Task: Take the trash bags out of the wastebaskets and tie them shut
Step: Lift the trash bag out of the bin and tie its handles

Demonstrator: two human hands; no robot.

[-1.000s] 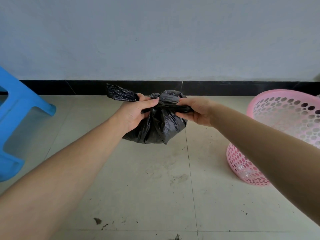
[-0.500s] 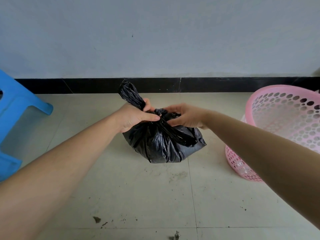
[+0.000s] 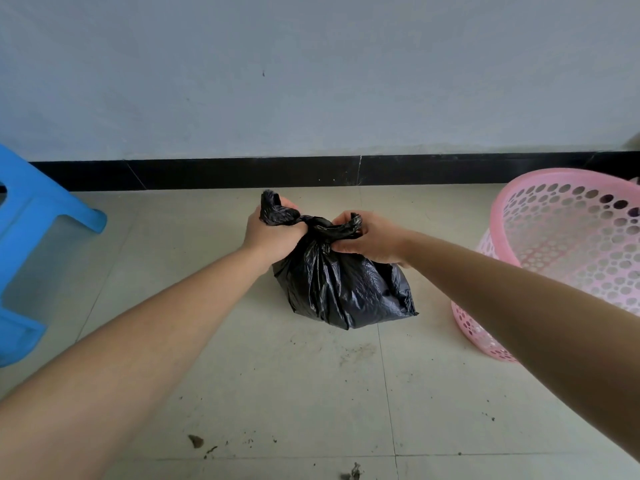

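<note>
A filled black trash bag (image 3: 343,292) sits on the tiled floor in the middle of the view. Its top is gathered into a knot between my hands. My left hand (image 3: 272,233) grips the twisted left tail of the bag, whose end sticks up above my fist. My right hand (image 3: 372,239) grips the right tail, fingers curled round it. A pink perforated wastebasket (image 3: 540,258) stands tilted at the right, partly behind my right forearm, with no bag showing inside it.
A blue plastic stool (image 3: 31,237) stands at the left edge. A grey wall with a black skirting strip (image 3: 311,171) runs behind the bag. Bits of dirt (image 3: 195,441) lie on the pale floor tiles near me.
The bag has come down from mid-air to rest on the floor. My right hand has taken hold of the right tail, and both hands now pull the tails apart at the knot.
</note>
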